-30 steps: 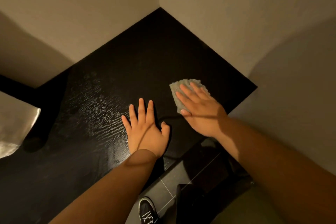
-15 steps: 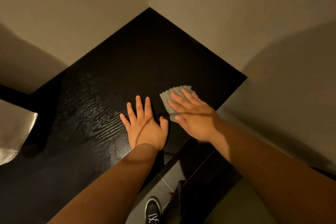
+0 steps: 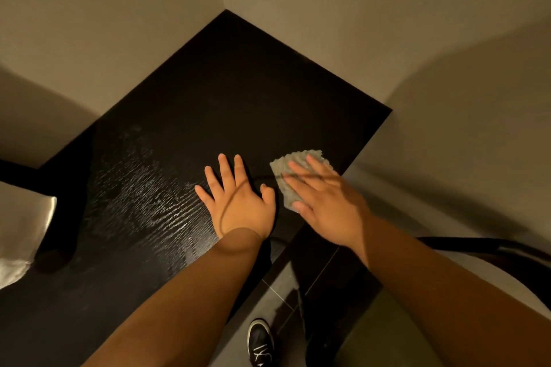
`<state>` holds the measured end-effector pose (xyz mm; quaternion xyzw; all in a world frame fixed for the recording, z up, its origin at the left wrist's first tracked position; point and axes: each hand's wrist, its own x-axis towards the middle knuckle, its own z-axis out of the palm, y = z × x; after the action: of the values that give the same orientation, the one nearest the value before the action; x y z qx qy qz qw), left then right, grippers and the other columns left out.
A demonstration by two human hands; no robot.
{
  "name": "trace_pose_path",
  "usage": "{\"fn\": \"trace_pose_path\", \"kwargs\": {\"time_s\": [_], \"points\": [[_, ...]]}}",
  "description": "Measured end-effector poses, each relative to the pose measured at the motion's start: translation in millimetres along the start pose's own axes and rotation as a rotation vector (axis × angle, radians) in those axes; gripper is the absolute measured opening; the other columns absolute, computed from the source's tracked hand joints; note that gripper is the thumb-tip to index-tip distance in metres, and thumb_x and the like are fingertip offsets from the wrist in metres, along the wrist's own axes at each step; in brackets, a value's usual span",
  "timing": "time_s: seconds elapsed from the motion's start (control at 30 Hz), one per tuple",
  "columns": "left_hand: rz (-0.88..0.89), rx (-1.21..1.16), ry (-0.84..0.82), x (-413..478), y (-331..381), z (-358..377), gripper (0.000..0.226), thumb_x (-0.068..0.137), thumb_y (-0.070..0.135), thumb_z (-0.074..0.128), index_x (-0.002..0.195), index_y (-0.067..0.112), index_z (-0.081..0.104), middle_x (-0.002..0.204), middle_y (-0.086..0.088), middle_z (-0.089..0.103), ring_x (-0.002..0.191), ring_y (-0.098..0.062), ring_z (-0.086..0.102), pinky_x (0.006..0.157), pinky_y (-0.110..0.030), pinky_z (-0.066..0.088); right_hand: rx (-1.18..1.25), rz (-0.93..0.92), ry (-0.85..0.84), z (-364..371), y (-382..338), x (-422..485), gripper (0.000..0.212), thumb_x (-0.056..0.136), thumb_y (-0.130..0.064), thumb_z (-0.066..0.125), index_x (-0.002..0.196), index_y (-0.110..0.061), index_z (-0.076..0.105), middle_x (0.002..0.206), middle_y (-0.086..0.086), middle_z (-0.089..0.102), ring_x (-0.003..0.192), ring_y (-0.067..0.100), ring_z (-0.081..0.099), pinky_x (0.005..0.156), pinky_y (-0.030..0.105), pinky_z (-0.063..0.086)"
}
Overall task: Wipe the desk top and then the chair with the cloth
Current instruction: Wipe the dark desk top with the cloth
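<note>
Right hand [image 3: 328, 205] is sliding the cloth [image 3: 278, 170] back toward the near edge of the surface [image 3: 238, 83], fingers flat, pressing to scrub. Left hand [image 3: 241, 205], splayed and empty, is bracing.

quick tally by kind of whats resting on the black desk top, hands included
hands: 2, the left hand flat on the wood and the right hand pressing on the cloth
cloths: 1, the grey cloth
total: 3
</note>
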<state>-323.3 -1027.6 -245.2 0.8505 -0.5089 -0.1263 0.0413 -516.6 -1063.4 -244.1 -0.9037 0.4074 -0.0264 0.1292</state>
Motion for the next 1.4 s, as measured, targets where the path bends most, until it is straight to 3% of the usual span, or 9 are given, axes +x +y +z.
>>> {"fn": "trace_pose_path", "kwargs": {"time_s": [0.23, 0.5, 0.7, 0.83, 0.9, 0.97, 1.07, 1.23, 1.4], "points": [[0.005, 0.03, -0.002, -1.1, 1.7, 1.2, 0.086, 0.088, 0.056, 0.029, 0.167, 0.024, 0.017, 0.176, -0.006, 0.006, 0.16, -0.039, -0.002, 0.126, -0.065, -0.001, -0.031, 0.475, 0.045, -8.6, 51.0, 40.5, 0.072, 0.1, -0.056, 0.019, 0.161, -0.019, 0.024, 0.169, 0.007, 0.018, 0.155, 0.04, 0.004, 0.126, 0.056, 0.01], [0.012, 0.043, 0.016, -0.7, -0.5, 5.3, 0.087, 0.086, 0.057, 0.027, 0.166, 0.022, 0.018, 0.175, -0.007, 0.008, 0.16, -0.039, 0.001, 0.125, -0.067, 0.001, 0.064, 0.246, 0.114, 15.1, 1.3, -18.8, 0.058, 0.105, -0.045, 0.036, 0.158, -0.02, 0.035, 0.17, 0.0, 0.018, 0.157, 0.034, -0.004, 0.126, 0.054, 0.012], [0.015, 0.063, 0.009, 0.6, -2.7, 6.0, 0.086, 0.09, 0.056, 0.03, 0.167, 0.023, 0.012, 0.176, -0.006, 0.002, 0.16, -0.039, -0.002, 0.125, -0.066, -0.003, 0.128, 0.658, 0.156, 6.6, 38.6, 20.4, 0.066, 0.108, -0.044, 0.025, 0.163, -0.01, 0.009, 0.17, 0.016, -0.01, 0.153, 0.045, -0.015, 0.126, 0.052, -0.004], [0.032, 0.077, -0.028, -1.3, -1.8, 1.0, 0.085, 0.094, 0.057, 0.03, 0.167, 0.022, 0.008, 0.176, -0.007, -0.002, 0.16, -0.04, -0.005, 0.125, -0.067, -0.004, 0.302, 0.751, 0.326, 31.9, -29.8, 4.5, 0.063, 0.107, -0.036, 0.032, 0.159, -0.002, 0.022, 0.168, 0.023, -0.003, 0.149, 0.04, 0.029, 0.117, 0.042, 0.038], [0.054, 0.066, -0.037, -3.4, -3.4, -2.2, 0.086, 0.093, 0.057, 0.03, 0.167, 0.02, 0.009, 0.176, -0.01, 0.0, 0.16, -0.041, -0.005, 0.125, -0.067, -0.004, 0.304, 0.691, 0.272, 46.3, -74.6, -12.1, 0.059, 0.105, -0.026, 0.024, 0.156, 0.005, 0.027, 0.165, 0.031, 0.007, 0.15, 0.048, 0.022, 0.124, 0.043, 0.02], [0.116, 0.05, -0.043, -4.4, -7.4, -4.6, 0.085, 0.092, 0.057, 0.032, 0.167, 0.02, 0.015, 0.175, -0.012, 0.004, 0.16, -0.04, -0.002, 0.125, -0.066, -0.003, 0.384, 0.594, 0.209, 45.3, -109.8, -34.6, 0.057, 0.107, -0.022, 0.025, 0.157, 0.005, 0.023, 0.165, 0.031, 0.008, 0.153, 0.047, 0.011, 0.126, 0.043, 0.01], [0.267, -0.018, -0.041, -12.0, -13.5, -10.6, 0.079, 0.093, 0.054, 0.039, 0.164, 0.022, 0.028, 0.174, -0.012, 0.014, 0.16, -0.037, 0.006, 0.129, -0.058, 0.003, 0.481, 0.508, 0.171, 32.6, -138.6, -79.2, 0.056, 0.11, -0.028, 0.036, 0.159, -0.004, 0.024, 0.171, 0.014, 0.006, 0.15, 0.029, 0.032, 0.114, 0.038, 0.042], [0.581, 0.047, -0.119, -48.2, -50.5, -18.0, 0.07, 0.097, 0.049, 0.047, 0.162, 0.026, 0.034, 0.174, -0.005, 0.019, 0.16, -0.03, 0.01, 0.131, -0.05, 0.006, 0.566, 0.643, 0.098, 43.5, -147.7, -147.2, 0.054, 0.11, -0.028, 0.036, 0.161, -0.012, 0.026, 0.169, 0.004, 0.019, 0.153, 0.019, 0.025, 0.124, 0.03, 0.023], [0.765, 0.193, -0.194, -102.8, -101.0, -13.3, 0.077, 0.097, 0.053, 0.043, 0.167, 0.028, 0.02, 0.176, -0.002, 0.007, 0.162, -0.029, 0.002, 0.131, -0.05, 0.003, 0.482, 0.771, -0.019, 74.3, -150.5, -222.7, 0.054, 0.109, -0.026, 0.038, 0.161, -0.017, 0.025, 0.166, 0.004, 0.026, 0.146, 0.022, 0.038, 0.12, 0.035, 0.033]]}}
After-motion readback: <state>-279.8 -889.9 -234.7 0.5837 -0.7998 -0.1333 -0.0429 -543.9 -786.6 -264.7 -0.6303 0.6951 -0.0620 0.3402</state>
